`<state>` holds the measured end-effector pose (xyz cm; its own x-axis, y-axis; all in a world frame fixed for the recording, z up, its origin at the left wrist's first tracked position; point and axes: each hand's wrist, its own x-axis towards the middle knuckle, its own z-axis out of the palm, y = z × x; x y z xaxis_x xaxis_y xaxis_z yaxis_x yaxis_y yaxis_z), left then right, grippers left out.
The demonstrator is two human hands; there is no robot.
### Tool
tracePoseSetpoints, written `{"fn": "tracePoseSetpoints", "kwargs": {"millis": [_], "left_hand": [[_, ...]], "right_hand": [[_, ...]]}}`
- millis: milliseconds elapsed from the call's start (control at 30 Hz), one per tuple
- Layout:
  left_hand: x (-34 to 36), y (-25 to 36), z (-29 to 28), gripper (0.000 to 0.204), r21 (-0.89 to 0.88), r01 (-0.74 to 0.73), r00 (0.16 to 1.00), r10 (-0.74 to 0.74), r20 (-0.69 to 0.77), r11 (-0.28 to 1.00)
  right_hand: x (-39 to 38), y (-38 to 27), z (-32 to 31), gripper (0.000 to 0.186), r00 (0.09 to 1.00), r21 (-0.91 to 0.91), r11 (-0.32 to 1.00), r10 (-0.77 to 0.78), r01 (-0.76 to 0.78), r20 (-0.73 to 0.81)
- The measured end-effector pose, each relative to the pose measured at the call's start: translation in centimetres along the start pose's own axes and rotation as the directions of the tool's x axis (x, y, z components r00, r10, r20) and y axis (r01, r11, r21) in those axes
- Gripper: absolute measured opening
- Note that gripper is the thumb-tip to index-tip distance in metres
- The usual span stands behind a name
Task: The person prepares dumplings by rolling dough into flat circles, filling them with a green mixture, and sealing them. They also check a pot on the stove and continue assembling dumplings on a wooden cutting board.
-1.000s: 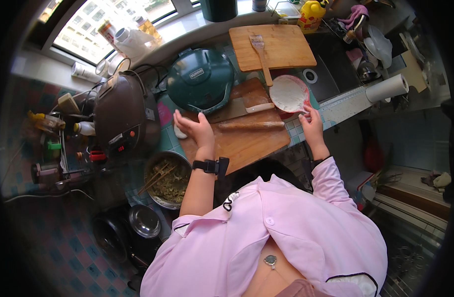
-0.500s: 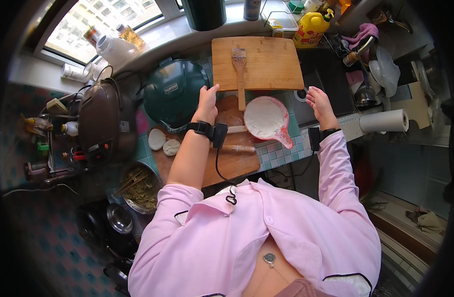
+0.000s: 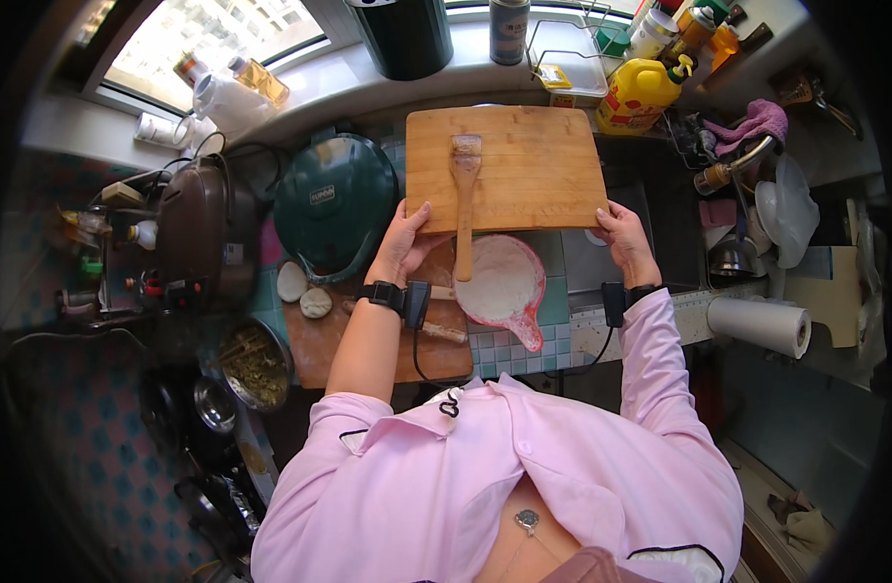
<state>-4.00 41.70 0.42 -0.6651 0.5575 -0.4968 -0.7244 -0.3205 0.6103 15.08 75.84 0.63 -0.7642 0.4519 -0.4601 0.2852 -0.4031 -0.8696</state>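
Observation:
Both hands hold a wooden cutting board by its near corners, lifted over the counter. At its near left corner, my left hand is closed with the thumb on top. My right hand grips the near right corner the same way. A wooden spatula with a whitened blade lies on the board, its handle jutting past the near edge. Just below stands a red-rimmed strainer-like bowl of white flour. Left of it, a larger wooden board carries a floury rolling pin and two dough pieces.
A dark green lidded appliance stands left of the lifted board, a brown appliance beyond it. A bowl of chopped filling with chopsticks sits lower left. On the right are the sink, a ladle and a paper roll.
My hands have closed on the cutting board's near corners. The board, with the spatula on it, now reaches nearer to me and covers the bowl's far edge.

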Motion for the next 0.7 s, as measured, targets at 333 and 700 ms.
{"fn": "tracePoseSetpoints", "kwargs": {"millis": [333, 700], "left_hand": [[-9.1, 1.6, -3.2, 0.043, -0.151, -0.388, 0.921, 0.389, -0.025, 0.909], [-19.6, 5.2, -7.1, 0.048, 0.090, -0.643, 0.717, 0.639, -0.280, 0.761]], "right_hand": [[1.8, -7.8, 5.4, 0.043, 0.923, -0.160, 0.981, -0.045, 0.114, 0.382], [9.6, -2.5, 16.8, 0.080, 0.891, -0.941, 0.156, 0.306, 0.300, 0.335]]}}
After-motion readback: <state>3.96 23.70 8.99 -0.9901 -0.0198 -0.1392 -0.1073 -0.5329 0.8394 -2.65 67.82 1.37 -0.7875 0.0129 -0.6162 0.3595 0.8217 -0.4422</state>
